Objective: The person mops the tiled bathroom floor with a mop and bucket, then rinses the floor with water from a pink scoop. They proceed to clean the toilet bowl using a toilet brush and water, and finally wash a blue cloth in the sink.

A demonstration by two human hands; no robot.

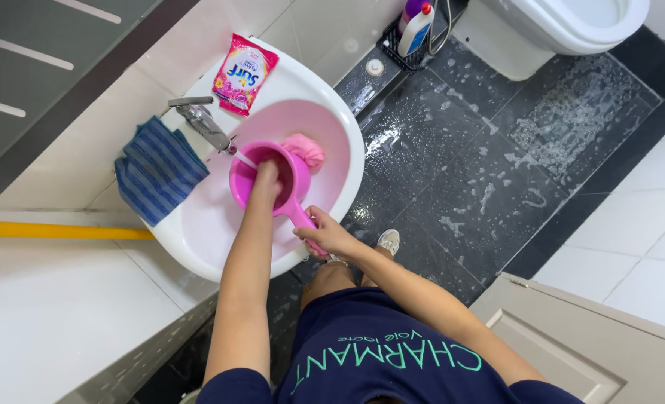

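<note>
**Pink dipper under the tap, both hands on it**

I see my left hand (266,178) plunged into the bowl of the pink dipper (266,179), fingers hidden inside, so I cannot tell how far they are open. My right hand (326,233) is closed round the dipper's handle. The dipper sits in the white sink (197,247), under the chrome tap (203,124), with a pink cloth (304,150) just beside it. A blue striped towel (156,169) lies on the sink's rim, a pink detergent sachet (244,73) further along it
</note>
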